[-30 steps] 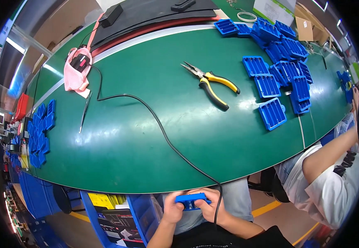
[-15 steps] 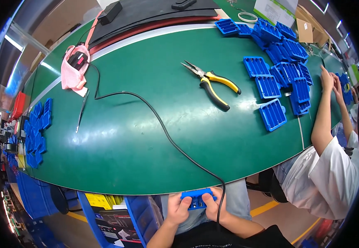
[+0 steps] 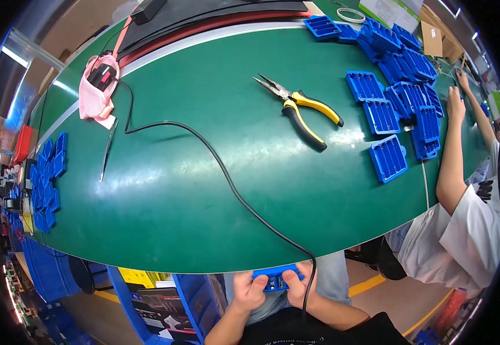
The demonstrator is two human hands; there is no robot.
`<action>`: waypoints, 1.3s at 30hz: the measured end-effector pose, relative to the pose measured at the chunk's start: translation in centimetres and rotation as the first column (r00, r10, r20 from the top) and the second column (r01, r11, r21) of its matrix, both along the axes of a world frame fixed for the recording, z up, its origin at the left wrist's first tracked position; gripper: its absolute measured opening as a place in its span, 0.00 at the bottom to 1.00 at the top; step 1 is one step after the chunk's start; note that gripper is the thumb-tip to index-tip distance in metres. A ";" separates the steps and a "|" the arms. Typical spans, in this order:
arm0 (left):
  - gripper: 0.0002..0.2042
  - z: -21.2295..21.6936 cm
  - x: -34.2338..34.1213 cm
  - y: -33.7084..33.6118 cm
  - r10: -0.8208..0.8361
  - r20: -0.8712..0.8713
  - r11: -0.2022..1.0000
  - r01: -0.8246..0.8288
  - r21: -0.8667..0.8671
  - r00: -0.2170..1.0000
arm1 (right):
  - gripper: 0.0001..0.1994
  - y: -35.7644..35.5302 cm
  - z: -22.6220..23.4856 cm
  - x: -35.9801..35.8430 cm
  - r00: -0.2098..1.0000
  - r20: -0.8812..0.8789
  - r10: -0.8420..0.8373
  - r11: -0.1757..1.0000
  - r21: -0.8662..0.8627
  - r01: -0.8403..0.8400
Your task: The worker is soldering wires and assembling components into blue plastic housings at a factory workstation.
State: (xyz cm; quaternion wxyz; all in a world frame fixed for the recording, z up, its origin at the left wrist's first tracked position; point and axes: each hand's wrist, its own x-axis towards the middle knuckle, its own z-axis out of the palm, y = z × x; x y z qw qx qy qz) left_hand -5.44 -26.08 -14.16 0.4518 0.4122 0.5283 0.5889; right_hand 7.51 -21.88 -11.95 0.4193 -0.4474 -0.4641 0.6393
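Blue case (image 3: pixel 275 271): more face bared since a second ago, the right thumb (image 3: pixel 290 279) having shifted outward; held over the lap (image 3: pixel 330 273), near the counter (image 3: pixel 163 230)'s edge.
Left hand (image 3: pixel 246 293): fingers clamped on its left end.
Right hand (image 3: pixel 299 292): fingers clamped on the other end, a grip that looks steadier.
Co-worker's hands (image 3: pixel 456 107): reached forward beside stacked cases (image 3: pixel 396 68).

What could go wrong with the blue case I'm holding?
Your left hand and right hand hold the blue case past the green table's near edge, so a slip could drop it. The black cable runs over that edge, crossing your right arm in view, and might snag.
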 end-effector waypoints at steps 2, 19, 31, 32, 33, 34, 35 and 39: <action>0.17 0.6 0.2 0.3 0.010 0.028 1.000 -0.010 -0.019 1.000 | 0.13 0.2 0.6 -0.4 1.000 -0.002 -0.015 1.000 -0.004 0.015; 0.17 7.5 0.8 0.6 0.102 0.251 0.838 0.052 -0.543 0.963 | 0.08 0.4 6.9 0.3 0.966 0.182 0.184 0.709 -0.705 -0.002; 0.12 4.9 -1.7 0.2 -0.057 -0.133 0.916 -0.001 -0.401 0.989 | 0.10 2.5 4.0 0.3 0.934 0.183 0.308 0.947 -0.159 -0.281; 0.12 5.3 -2.1 0.0 -0.087 -0.191 0.936 0.015 -0.351 0.978 | 0.11 2.7 4.0 0.6 0.902 0.207 0.378 0.926 -0.099 -0.366; 0.12 5.6 -2.6 -0.4 -0.111 -0.251 0.952 0.030 -0.306 0.962 | 0.14 2.2 2.8 1.1 0.881 0.202 0.428 0.902 -0.031 -0.431; 0.13 5.0 -3.0 -1.9 -0.091 -0.094 0.928 0.050 -0.370 0.991 | 0.17 2.2 2.9 1.4 0.905 0.213 0.367 0.920 0.056 -0.387; 0.13 4.7 -3.3 -3.2 -0.085 -0.120 0.930 0.036 -0.366 0.989 | 0.19 1.9 2.6 1.5 0.925 0.207 0.317 0.927 0.136 -0.348; 0.15 3.8 -2.3 -4.9 0.186 0.424 0.969 -0.095 -0.227 0.886 | 0.40 -0.1 0.0 4.1 0.950 -0.067 0.305 0.952 0.060 -0.301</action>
